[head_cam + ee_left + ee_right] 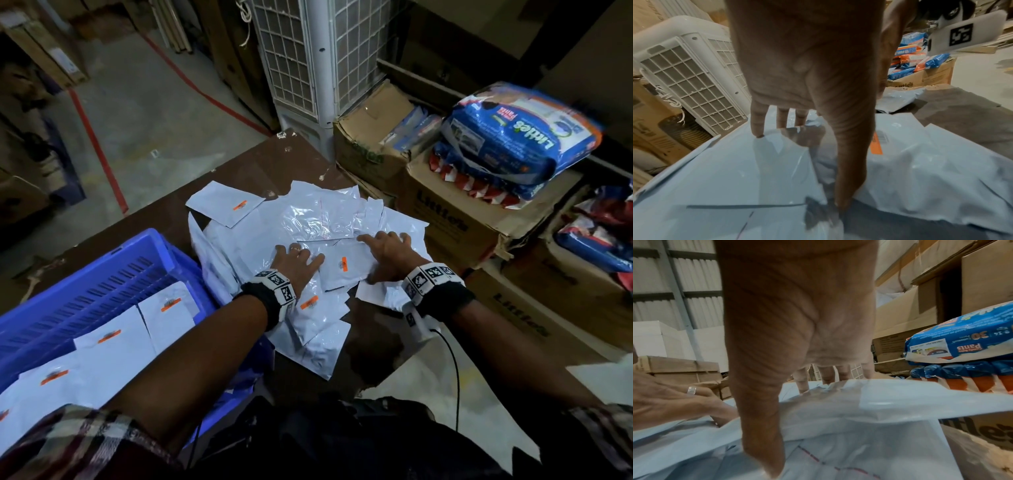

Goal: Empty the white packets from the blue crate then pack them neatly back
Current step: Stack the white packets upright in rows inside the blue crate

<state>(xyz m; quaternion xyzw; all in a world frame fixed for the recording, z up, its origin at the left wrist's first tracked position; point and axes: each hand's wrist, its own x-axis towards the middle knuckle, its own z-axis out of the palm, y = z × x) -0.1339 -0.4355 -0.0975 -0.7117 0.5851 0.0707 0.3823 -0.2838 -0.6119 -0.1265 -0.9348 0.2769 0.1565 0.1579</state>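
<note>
A loose heap of white packets (308, 233) is pressed under flat, spread, empty hands, left hand (298, 262) and right hand (388, 255), on the tabletop (239, 171), where the slick packets could be slid off the edge.

white cooler (308, 61) behind; diaper packs (513, 140) on cardboard boxes (455, 219).

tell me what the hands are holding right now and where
Nothing is gripped. The left hand and right hand rest spread on the pile of white packets on the table.

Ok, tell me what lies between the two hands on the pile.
In the head view, a white packet with an orange label lies between the left hand and the right hand.
</note>
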